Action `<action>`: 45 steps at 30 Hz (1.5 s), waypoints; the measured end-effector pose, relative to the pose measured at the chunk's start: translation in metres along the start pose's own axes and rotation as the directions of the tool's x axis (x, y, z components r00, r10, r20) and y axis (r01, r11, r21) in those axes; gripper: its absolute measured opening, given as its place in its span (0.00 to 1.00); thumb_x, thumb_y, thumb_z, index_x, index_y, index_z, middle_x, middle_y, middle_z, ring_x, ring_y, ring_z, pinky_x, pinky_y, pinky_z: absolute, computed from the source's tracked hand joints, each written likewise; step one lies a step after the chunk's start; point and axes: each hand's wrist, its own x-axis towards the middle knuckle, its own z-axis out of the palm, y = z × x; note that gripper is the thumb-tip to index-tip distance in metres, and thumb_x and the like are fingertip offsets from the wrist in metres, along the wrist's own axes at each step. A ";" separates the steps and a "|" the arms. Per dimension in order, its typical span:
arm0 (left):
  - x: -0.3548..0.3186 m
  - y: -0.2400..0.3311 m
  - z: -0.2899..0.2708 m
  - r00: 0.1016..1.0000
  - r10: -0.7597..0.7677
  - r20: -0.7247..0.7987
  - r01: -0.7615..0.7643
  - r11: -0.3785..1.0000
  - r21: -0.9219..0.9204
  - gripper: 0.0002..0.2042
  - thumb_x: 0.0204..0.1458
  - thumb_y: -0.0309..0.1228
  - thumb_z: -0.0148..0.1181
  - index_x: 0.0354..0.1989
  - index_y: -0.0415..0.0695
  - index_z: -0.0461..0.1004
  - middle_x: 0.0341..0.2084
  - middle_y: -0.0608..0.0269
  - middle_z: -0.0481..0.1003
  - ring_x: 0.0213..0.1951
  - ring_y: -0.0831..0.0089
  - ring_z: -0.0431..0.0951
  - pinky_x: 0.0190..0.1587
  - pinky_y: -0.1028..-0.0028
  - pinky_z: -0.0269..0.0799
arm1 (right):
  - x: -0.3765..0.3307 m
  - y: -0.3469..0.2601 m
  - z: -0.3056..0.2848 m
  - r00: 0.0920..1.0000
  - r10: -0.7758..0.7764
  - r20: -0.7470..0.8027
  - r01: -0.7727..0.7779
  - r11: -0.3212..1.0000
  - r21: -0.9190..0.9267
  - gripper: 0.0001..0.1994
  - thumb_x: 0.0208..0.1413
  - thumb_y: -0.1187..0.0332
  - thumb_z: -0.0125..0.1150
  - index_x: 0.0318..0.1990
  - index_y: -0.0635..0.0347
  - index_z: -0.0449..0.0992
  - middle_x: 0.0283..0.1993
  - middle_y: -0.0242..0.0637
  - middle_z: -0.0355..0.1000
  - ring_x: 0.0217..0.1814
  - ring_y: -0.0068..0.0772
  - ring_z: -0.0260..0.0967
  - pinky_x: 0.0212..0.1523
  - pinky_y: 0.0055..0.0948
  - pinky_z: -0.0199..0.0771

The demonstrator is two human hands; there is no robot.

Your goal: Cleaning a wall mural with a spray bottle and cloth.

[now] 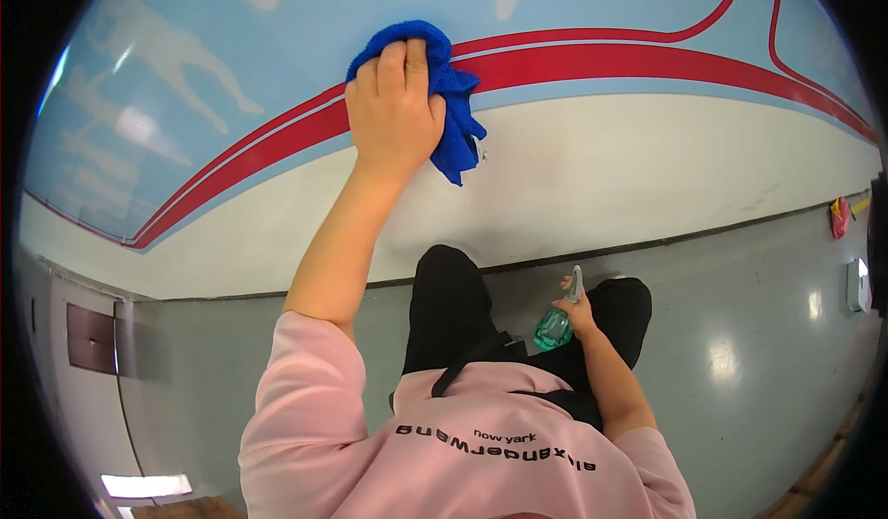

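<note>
A blue cloth (456, 140) is pressed against the light blue wall panel (287, 43), under the fingers of my left hand (393, 112). Part of the cloth hangs down past the panel's red stripe (573, 61) onto the white lower wall (629, 158). My left arm is stretched forward and up. Down by my knees, my right hand (580, 314) is wrapped round the neck of a spray bottle (553, 330) with a clear green body and a pale trigger head. The bottle is tilted, its head pointing up.
A grey floor (731, 334) meets the white wall along a dark strip. At the far right a red and yellow item (839, 217) lies by the wall, near a white box-like object (858, 285). A door-like surface with a dark panel (92, 338) stands at the left.
</note>
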 end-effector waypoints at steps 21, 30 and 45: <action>0.025 -0.002 0.015 0.991 -0.038 -0.129 0.025 0.995 -0.096 0.20 0.34 0.31 0.51 0.41 0.41 0.67 0.34 0.51 0.64 0.35 0.54 0.63 0.38 0.58 0.59 | -0.003 -0.002 0.002 0.999 0.038 -0.038 -0.040 0.998 -0.040 0.33 0.33 0.77 0.61 0.54 0.54 0.60 0.52 0.37 0.60 0.52 0.32 0.57 0.48 0.29 0.60; -0.020 0.036 0.040 0.979 0.200 0.037 -0.183 0.946 -0.267 0.21 0.36 0.34 0.53 0.43 0.44 0.68 0.40 0.57 0.66 0.40 0.59 0.65 0.41 0.62 0.59 | 0.001 0.005 0.007 1.000 -0.012 -0.015 0.012 0.999 0.034 0.33 0.35 0.76 0.62 0.54 0.54 0.58 0.52 0.37 0.59 0.53 0.32 0.57 0.49 0.29 0.59; 0.093 0.081 0.047 0.956 0.190 -0.223 -0.252 0.921 -0.297 0.18 0.37 0.28 0.50 0.41 0.44 0.68 0.33 0.58 0.69 0.35 0.61 0.68 0.37 0.64 0.61 | -0.003 -0.002 0.006 1.000 0.015 -0.011 -0.015 1.000 0.016 0.33 0.34 0.78 0.61 0.54 0.53 0.59 0.51 0.35 0.60 0.54 0.31 0.56 0.48 0.28 0.60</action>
